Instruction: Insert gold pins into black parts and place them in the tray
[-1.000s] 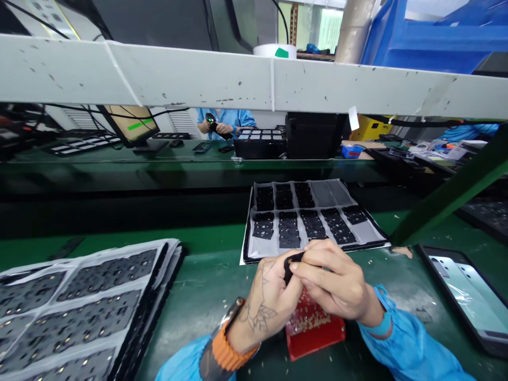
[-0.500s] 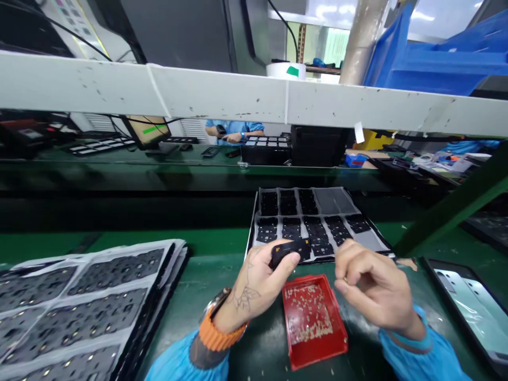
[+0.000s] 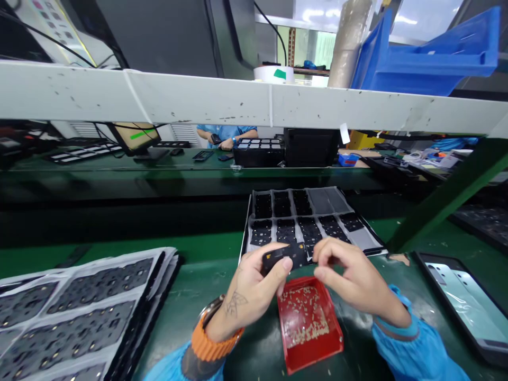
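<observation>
My left hand [image 3: 257,286] grips a flat black plastic plate [image 3: 293,256] with small gold spots, thumb on its face. At the plate's right end is my right hand [image 3: 349,272], thumb and fingertips pinched together; whatever lies in that pinch is too small to make out. Below both hands sits a red bin [image 3: 282,330] holding many tiny pale pieces. Behind them lies a white-lined tray [image 3: 333,201] with similar black plates in its pockets, partly covered by my fingers.
Stacked trays of dark plates [image 3: 99,286] fill the left bench. A dark tray with pale phone-shaped panels [image 3: 460,288] lies right, beside a slanted green post [image 3: 440,203]. A white shelf beam [image 3: 206,98] crosses above. Across the bench, a person in blue sleeves [image 3: 226,132] handles a dark object.
My right hand has moved left, bringing its pinched fingertips up to the black plate's right end. The left hand keeps its hold. The whole view has shifted slightly.
</observation>
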Action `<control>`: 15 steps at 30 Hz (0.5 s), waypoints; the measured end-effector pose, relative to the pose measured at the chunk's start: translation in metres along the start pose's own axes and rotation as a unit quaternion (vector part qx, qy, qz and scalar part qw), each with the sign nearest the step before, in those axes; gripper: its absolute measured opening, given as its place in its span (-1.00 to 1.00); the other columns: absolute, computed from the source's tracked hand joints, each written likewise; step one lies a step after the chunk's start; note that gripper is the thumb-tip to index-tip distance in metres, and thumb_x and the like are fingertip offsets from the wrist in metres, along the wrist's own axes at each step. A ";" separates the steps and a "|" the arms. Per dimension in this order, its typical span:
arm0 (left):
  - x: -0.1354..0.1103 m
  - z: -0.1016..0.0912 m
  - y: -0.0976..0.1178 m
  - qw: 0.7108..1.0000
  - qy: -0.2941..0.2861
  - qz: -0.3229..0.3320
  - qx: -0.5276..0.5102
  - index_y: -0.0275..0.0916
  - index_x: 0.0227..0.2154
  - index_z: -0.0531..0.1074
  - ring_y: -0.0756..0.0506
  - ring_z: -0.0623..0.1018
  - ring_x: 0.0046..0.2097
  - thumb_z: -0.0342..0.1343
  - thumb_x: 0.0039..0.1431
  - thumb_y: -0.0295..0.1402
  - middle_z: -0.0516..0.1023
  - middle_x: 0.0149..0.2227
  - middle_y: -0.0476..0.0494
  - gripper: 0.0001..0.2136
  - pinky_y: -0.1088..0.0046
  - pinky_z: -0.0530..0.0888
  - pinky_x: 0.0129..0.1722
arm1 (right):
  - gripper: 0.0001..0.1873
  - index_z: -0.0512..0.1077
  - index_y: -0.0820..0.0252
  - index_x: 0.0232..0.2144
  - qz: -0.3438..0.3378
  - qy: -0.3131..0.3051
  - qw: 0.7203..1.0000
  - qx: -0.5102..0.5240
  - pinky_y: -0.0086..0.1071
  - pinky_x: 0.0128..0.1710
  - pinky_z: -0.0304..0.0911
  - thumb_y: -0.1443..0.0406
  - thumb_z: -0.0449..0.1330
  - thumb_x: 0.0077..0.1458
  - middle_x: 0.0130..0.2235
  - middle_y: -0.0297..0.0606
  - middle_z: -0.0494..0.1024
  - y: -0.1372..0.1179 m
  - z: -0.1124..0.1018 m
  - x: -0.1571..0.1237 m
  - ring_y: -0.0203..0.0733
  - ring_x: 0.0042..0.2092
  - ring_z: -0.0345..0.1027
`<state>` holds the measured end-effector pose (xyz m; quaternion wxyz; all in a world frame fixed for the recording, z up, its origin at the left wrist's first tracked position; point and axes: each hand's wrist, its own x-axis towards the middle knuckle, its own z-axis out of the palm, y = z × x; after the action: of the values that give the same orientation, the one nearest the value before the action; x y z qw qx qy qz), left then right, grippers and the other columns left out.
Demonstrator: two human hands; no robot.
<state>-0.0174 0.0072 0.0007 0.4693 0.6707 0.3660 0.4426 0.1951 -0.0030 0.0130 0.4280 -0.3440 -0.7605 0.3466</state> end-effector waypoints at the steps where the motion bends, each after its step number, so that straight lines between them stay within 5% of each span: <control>1: 0.000 0.002 0.000 1.000 -0.011 -0.001 0.002 -0.33 -0.27 0.44 0.07 0.28 -0.63 0.05 0.31 -0.14 0.32 -0.67 0.09 -0.70 0.56 0.24 -0.58 | -0.82 0.34 0.19 -0.29 0.017 0.039 0.998 0.044 -0.41 -0.41 0.16 0.21 0.20 0.30 -0.29 -0.25 0.41 0.002 0.004 0.001 -0.17 -0.36 0.28; 4: -0.001 0.007 0.000 0.999 -0.033 0.006 0.027 -0.33 -0.23 0.49 0.06 0.31 -0.62 0.04 0.32 -0.18 0.34 -0.65 0.08 -0.71 0.55 0.28 -0.56 | -0.75 0.35 0.23 -0.14 0.050 0.062 0.983 0.164 -0.48 -0.53 0.13 0.20 0.25 0.26 -0.33 -0.27 0.40 0.008 0.015 0.003 -0.23 -0.45 0.24; 10: 0.000 0.016 0.000 0.987 0.006 0.084 0.140 -0.28 -0.23 0.53 0.05 0.31 -0.63 0.01 0.32 -0.31 0.32 -0.70 0.11 -0.78 0.53 0.29 -0.51 | -0.83 0.40 0.25 -0.31 0.039 0.086 0.972 0.216 -0.52 -0.60 0.05 0.24 0.25 0.20 -0.44 -0.33 0.36 0.018 0.029 0.010 -0.31 -0.55 0.12; 15: 0.000 0.018 -0.001 0.987 0.018 0.079 0.141 -0.28 -0.36 0.48 0.05 0.31 -0.64 -0.01 0.33 -0.30 0.33 -0.72 0.11 -0.77 0.53 0.29 -0.51 | -0.70 0.37 0.25 -0.36 0.059 0.106 0.960 0.252 -0.56 -0.64 -0.02 0.14 0.24 0.31 -0.57 -0.44 0.24 0.025 0.033 0.009 -0.34 -0.61 0.02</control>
<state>-0.0003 0.0017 -0.0036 0.3270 0.7488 0.3793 0.4341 0.1677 0.0093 -0.0172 0.5577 -0.3042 -0.5773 0.5129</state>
